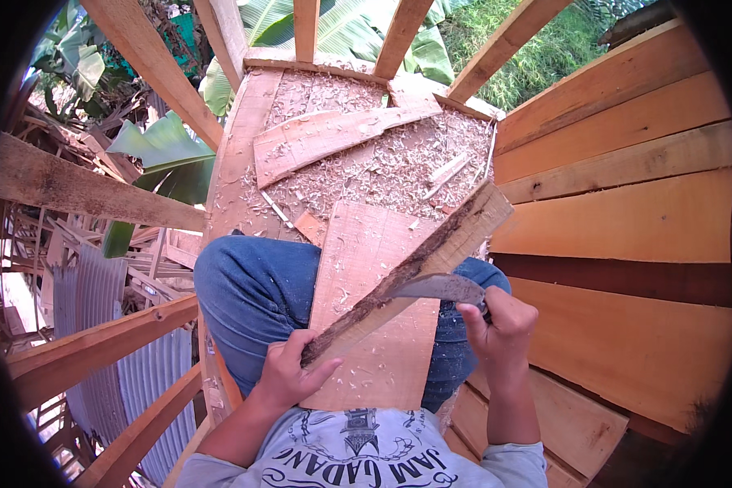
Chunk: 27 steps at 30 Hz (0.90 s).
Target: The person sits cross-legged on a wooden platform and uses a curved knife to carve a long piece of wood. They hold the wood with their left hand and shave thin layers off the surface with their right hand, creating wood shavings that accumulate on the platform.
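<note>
My left hand [291,370] is closed around the near end of a long piece of wood [455,244] with a dark, bark-like edge. The piece slants away to the far right over my lap. In my right hand [503,332] is a machete [441,286], its broad curved blade lying against the dark edge near the piece's middle. The handle is mostly hidden by my fingers. Under the piece, a wide flat board [374,342] rests across my lap between my knees, with a few shavings on it.
Wood shavings [398,167] cover the plank floor ahead, around a loose angled board [325,138]. Wooden posts and rails [98,183] stand at the left and front, with corrugated metal sheets [154,390] beyond. A plank wall [618,220] rises on the right.
</note>
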Each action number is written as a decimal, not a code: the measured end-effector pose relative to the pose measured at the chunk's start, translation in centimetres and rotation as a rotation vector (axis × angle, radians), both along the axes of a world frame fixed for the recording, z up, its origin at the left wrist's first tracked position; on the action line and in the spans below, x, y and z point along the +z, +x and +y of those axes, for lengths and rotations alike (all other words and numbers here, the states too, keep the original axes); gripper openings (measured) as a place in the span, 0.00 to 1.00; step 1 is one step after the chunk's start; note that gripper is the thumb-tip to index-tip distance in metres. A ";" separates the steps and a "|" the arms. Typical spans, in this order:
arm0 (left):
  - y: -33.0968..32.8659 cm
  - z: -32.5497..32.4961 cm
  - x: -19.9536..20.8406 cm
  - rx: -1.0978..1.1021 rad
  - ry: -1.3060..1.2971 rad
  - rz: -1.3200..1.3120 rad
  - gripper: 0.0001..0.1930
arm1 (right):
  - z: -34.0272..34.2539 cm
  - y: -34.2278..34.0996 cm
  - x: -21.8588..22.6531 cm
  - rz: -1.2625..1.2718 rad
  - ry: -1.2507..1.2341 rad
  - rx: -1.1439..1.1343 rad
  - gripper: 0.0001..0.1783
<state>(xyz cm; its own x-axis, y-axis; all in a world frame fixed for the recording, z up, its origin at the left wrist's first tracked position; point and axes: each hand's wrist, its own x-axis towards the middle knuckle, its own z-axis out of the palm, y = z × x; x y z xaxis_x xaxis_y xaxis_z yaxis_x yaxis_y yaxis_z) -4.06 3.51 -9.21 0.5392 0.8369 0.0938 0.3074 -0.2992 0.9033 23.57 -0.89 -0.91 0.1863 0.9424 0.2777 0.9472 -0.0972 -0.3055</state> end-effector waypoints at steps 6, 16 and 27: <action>0.0 0.2 0.0 0.024 -0.047 0.015 0.20 | 1.6 4.5 -0.1 0.166 0.132 -0.438 0.26; 0.4 0.3 -0.1 0.015 -0.099 0.033 0.19 | 1.9 1.2 -1.5 -0.032 0.028 -0.017 0.26; 0.8 0.5 -0.5 0.022 -0.130 0.070 0.18 | 2.0 2.0 -0.8 0.010 0.000 -0.115 0.24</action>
<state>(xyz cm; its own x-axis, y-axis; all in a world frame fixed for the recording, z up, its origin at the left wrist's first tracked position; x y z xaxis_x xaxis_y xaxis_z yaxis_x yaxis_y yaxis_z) -3.26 3.97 -9.74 0.5222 0.8511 -0.0535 0.3764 -0.1737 0.9100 25.53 1.10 -1.68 0.2959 0.9147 0.2752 0.9268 -0.2051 -0.3145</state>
